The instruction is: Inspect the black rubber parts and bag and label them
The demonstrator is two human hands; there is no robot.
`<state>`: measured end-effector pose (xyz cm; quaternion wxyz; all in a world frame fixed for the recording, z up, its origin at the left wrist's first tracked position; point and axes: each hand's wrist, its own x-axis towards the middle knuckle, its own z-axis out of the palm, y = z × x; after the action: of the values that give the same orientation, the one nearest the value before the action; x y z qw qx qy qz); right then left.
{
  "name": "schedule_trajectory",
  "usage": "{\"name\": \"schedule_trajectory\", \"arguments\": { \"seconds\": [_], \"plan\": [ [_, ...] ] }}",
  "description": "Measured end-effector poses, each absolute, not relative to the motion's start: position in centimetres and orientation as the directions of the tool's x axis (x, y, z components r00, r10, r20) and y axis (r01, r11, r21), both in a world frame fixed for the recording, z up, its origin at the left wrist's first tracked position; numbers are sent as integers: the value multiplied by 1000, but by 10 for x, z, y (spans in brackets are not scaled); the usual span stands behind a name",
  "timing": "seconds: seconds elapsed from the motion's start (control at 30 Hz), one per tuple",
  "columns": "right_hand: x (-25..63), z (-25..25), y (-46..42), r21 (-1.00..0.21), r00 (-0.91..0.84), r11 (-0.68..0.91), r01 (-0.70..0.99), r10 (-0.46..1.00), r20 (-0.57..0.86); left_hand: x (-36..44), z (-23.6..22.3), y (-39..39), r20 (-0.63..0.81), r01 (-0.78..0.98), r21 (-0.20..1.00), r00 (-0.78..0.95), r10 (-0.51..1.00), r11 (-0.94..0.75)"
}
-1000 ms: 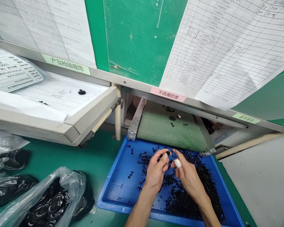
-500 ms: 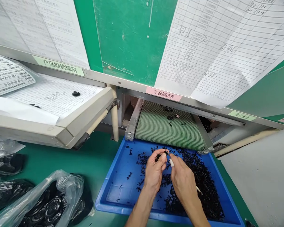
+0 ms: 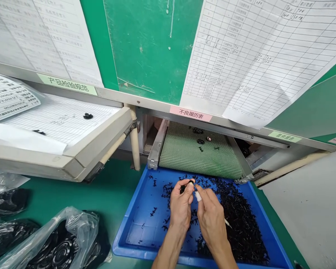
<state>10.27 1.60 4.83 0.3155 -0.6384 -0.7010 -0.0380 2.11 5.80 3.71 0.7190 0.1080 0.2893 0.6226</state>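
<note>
My left hand is closed around a small round black part, pinched between thumb and fingers. More black shows inside the curled fingers. My right hand grips a slim tool with a pale handle, whose back end sticks out behind the hand. Its thin front end meets the part held on the left. Something white shows by the right thumb; I cannot tell if it belongs to the tool. Both hands are over a blue tray strewn with small black scraps, heaped thickest on the right.
A green mesh conveyor ends at the tray's far edge, carrying a few black pieces. Plastic bags of black round parts lie at the left. A slanted shelf with papers juts out at upper left. A pale panel stands on the right.
Both hands have shifted slightly left. My right hand has turned a little, and the tool's tip has moved against the black part. The camera view has shifted slightly.
</note>
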Motion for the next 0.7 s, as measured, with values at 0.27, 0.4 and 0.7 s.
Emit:
{"name": "schedule_trajectory", "arguments": {
  "seconds": [0.27, 0.4, 0.7],
  "plan": [
    [96, 56, 18, -499, 122, 125, 857, 893, 434, 20, 39, 57, -252, -785, 598, 8, 968, 162],
    [104, 53, 27, -640, 140, 97, 762, 940, 310, 19, 34, 57, -226, -743, 659, -48, 973, 117],
    [182, 70, 76, -440, 211, -72, 895, 938, 276, 17, 32, 65, -385, -837, 470, 92, 919, 280]
  ]
}}
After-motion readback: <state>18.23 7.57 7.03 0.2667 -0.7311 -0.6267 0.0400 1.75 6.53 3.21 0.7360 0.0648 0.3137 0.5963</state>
